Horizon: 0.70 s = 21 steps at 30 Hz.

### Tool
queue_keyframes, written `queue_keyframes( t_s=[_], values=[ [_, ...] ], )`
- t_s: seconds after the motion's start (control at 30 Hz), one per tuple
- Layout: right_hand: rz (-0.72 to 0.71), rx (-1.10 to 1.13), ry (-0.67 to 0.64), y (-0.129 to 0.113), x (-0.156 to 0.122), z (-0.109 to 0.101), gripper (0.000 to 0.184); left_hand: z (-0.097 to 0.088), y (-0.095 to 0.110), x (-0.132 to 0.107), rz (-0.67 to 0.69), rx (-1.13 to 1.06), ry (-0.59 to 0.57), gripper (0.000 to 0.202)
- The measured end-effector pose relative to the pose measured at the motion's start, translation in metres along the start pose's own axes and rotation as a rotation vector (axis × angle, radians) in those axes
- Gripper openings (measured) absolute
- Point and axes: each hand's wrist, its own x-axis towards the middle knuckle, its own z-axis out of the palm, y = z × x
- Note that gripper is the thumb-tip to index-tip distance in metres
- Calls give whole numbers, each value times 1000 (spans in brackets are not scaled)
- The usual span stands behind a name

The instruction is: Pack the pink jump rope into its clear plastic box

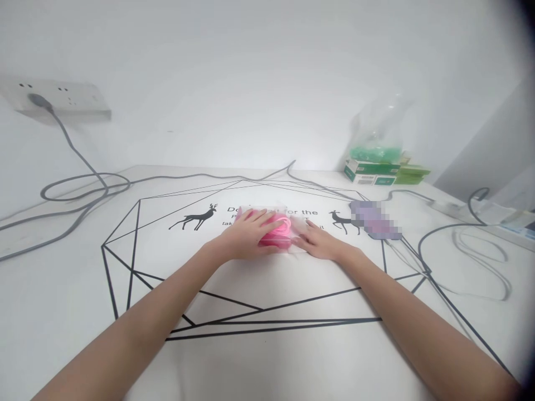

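A clear plastic packet [288, 244] with a bright pink coiled thing [284, 224] inside lies on the white mat. My left hand [251, 236] rests across its left part, palm down, with the fingers spread over the pink contents and the thumb along the near side. On the clear right end of the packet lies my right hand [320, 240], its fingers stretched out and apart. The two hands cover much of the packet, so its left edge is partly hidden. What the pink coil is exactly cannot be made out.
A phone [376, 220] with a blurred screen and a cable lies to the right. Green-and-white boxes [371, 171] and a clear bag with green contents [376, 147] stand at the back right. Grey cables [100, 189] run along the wall from a socket [62, 97].
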Motion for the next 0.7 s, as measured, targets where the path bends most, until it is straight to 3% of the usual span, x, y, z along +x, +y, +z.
queue_keyframes(
  t_s=[0.1,0.7],
  values=[
    [7,-12,3,3,-1,0,65,0,-1,0,0,-6,-1,74],
    [19,17,-36,-7,3,0,55,4,-1,0,-9,7,14,73]
  ],
)
